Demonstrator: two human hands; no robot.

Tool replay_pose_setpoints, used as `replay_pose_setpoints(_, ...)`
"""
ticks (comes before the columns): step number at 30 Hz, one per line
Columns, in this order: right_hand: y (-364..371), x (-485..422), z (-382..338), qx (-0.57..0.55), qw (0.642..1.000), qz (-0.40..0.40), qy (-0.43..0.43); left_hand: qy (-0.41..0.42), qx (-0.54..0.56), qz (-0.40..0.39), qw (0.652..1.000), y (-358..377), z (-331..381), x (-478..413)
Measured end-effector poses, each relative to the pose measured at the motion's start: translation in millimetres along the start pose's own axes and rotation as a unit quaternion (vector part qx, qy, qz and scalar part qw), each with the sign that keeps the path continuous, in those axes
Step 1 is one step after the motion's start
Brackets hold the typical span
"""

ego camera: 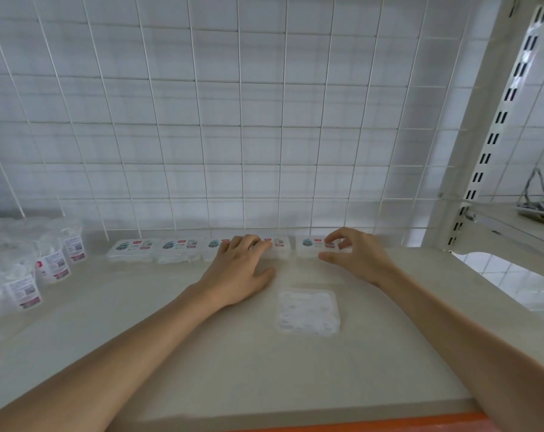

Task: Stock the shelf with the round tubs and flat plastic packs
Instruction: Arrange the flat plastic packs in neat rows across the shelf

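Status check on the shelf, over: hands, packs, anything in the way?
Left hand flat on the back-row packs. Right hand pinching the rightmost pack. One loose pack mid-shelf, not yet in row. Tubs at left, nothing blocking.

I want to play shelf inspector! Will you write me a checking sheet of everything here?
Surface: beige shelf with an orange front edge.
Job's things: row of flat packs along the back; loose pack lying nearer, apart from the row; round tubs in clear wrap at the left.
Clutter: nothing seen.
Grips: left hand rests on a pack in the row; right hand pinches the end pack.
Cables: grey cables on the next shelf, right.
Surroundings: wire grid behind; slotted post at the right.
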State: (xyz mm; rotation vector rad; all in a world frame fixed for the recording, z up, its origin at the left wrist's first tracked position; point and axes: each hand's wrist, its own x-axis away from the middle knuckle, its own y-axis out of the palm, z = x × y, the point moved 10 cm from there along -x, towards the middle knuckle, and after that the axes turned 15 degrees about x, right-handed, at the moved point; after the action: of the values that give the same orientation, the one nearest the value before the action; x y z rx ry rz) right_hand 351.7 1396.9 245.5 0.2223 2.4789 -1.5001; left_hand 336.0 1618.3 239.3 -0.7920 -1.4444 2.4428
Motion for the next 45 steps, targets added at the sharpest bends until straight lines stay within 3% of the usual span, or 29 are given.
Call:
replay_pose_setpoints(17, 11, 0, -18, 0.050, 0.998, -0.004, -0.040, -0.006, 0.002, -0.005, 1.000, 3, 2, 0)
replay_pose_setpoints(26, 4, 0, -20, 0.037, 0.998, 0.031, -0.041, 0.015, 0.091, 0.041, 0.995, -20, 14, 0)
replay_pose_setpoints(29, -9, 0, -23, 0.021, 0.996, 0.077, -0.044, 0.030, 0.236, -0.044, 0.970, -19, 34, 4)
replay_pose_setpoints(31, -14, 1, -25, 0.005, 0.995, 0.093, -0.047, 0.023, 0.267, -0.121, 0.956, -10, 46, 12)
replay_pose_setpoints(37, -16, 4, -32, -0.019, 0.993, 0.099, -0.059, 0.033, 0.123, -0.224, 0.966, 12, 60, 26)
replay_pose_setpoints(45, -27, 11, -44, -0.138, 0.983, 0.104, -0.061, 0.069, 0.075, -0.089, 0.991, -15, 57, 14)
